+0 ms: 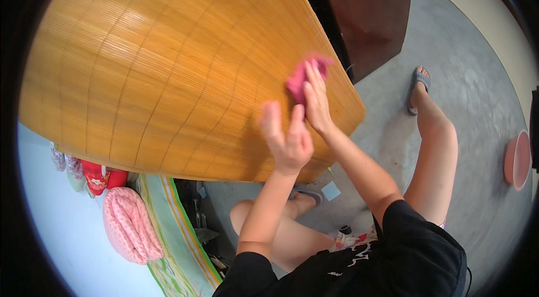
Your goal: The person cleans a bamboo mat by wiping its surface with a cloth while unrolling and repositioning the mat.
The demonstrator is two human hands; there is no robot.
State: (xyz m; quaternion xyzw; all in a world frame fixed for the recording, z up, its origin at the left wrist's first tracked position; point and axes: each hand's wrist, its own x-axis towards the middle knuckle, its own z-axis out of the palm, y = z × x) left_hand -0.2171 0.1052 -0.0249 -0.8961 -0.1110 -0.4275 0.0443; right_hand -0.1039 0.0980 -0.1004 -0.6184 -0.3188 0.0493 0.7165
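Note:
My right hand (318,101) lies flat, fingers extended, against a crumpled pink cloth (298,82) on the surface of a yellow-brown bamboo mat (189,65). The cloth sits near the mat's right edge and is slightly blurred. Beside it, my left hand (290,141) is held over the mat with fingers apart and nothing in them. Motion blurs its fingertips, and I cannot tell whether they touch the cloth. Lengthwise slats and curved stitch lines run across the mat.
Dark wooden furniture (370,15) stands beyond the mat's right edge. A pink basin (517,160) is on the grey concrete floor (476,65) at far right. At lower left, a folded pink quilt (130,225) rests by a green striped mat (168,204). A light-blue square (331,191) lies near my foot.

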